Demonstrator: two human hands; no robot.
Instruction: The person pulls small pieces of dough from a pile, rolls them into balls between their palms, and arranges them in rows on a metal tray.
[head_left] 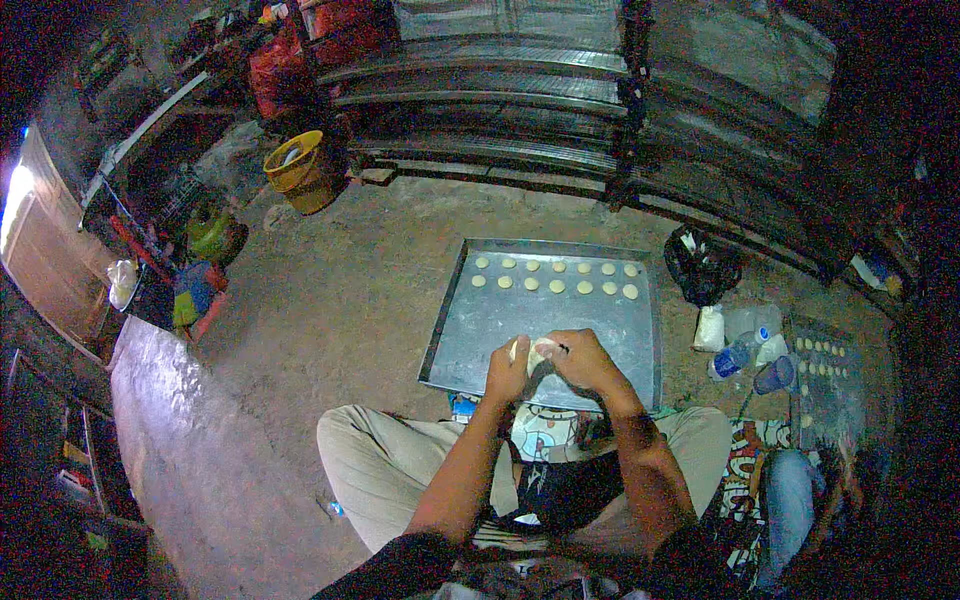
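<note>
My left hand [506, 374] and my right hand [584, 361] are close together above the near part of a large dark metal baking tray [478, 338]. Between them is a pale lump of dough [540, 350], gripped by the closed fingers of both hands. My fingers partly cover it, so its full shape is hidden. Along the tray's far side lie small flat dough rounds [557, 286] in two rows. A whitish dusting marks the bare metal nearer to me. My crossed legs sit just behind the tray's near edge.
Right of the tray are a black plastic bag [703, 265], a white packet [709, 328], a clear bottle [737, 357] and a purple cup [774, 375]. Beyond, a co-worker in jeans [790, 500] sits by another tray [830, 400]. Metal racks [490, 110] and a yellow bucket [303, 180] stand ahead.
</note>
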